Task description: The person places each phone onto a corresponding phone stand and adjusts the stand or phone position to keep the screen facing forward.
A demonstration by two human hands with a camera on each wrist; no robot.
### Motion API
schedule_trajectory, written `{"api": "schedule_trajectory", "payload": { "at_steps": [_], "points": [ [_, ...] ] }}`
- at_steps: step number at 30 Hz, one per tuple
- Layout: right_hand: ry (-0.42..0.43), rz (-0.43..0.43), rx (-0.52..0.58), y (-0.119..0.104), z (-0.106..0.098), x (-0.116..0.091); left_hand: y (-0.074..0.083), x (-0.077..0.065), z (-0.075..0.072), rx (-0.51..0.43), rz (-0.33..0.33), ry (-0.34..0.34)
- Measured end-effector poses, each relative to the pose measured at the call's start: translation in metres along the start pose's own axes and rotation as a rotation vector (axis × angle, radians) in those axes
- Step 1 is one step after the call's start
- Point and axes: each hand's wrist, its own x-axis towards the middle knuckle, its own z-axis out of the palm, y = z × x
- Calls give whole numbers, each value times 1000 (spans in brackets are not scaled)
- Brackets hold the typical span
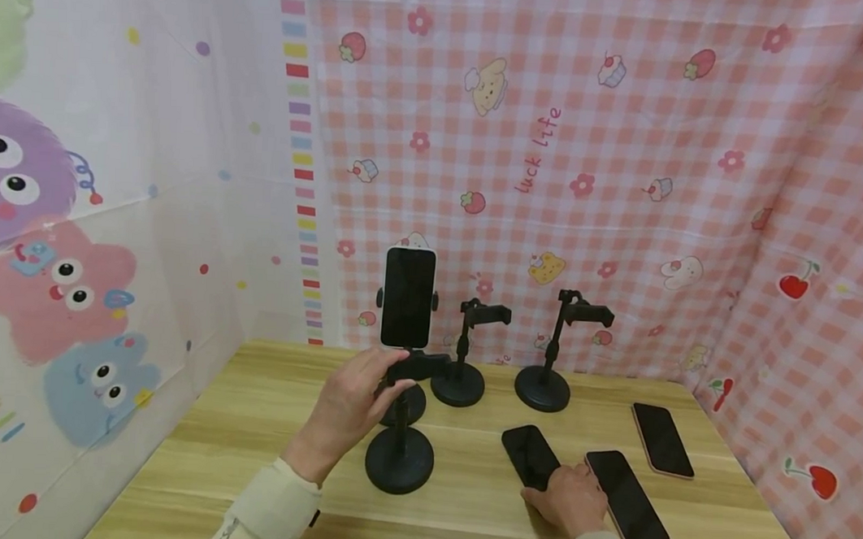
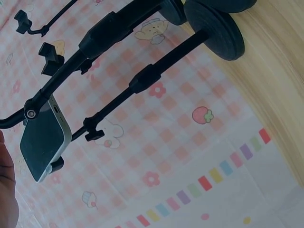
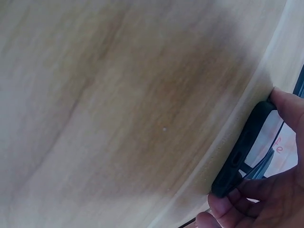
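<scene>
My left hand [image 1: 351,404] pinches the clamp of the nearest black phone stand [image 1: 399,461], thumb below and fingers above its left end. In the left wrist view only part of this hand [image 2: 7,190] shows at the edge, by the stand's bent arm. My right hand [image 1: 573,498] grips a black smartphone [image 1: 530,454] at its near end, low over the table. The right wrist view shows the thumb and fingers on opposite edges of this phone [image 3: 237,152]. Just behind the nearest stand, another stand holds a white-edged smartphone [image 1: 408,297] upright, its dark screen facing me.
Two more black stands with clamps, a middle one [image 1: 458,385] and a right one [image 1: 542,389], stand at the back of the wooden table [image 1: 247,431]. Two smartphones lie at the right, one nearer [image 1: 628,498] and one farther [image 1: 662,440]. Patterned cloth [image 1: 628,149] hangs behind.
</scene>
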Motion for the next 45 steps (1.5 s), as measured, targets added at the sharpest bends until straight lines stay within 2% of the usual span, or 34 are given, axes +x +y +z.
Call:
{"api": "schedule_trajectory", "payload": {
  "at_steps": [9, 23, 39, 45],
  "points": [
    [-3, 3, 5, 0, -1, 0, 1, 1, -1, 3, -2, 1],
    [62, -21, -2, 3, 7, -1, 3, 2, -1, 1, -4, -1],
    [53, 9, 17, -1, 6, -2, 4, 2, -1, -3, -15, 2],
    [9, 35, 15, -3, 2, -3, 4, 2, -2, -1, -35, -19]
  ]
}}
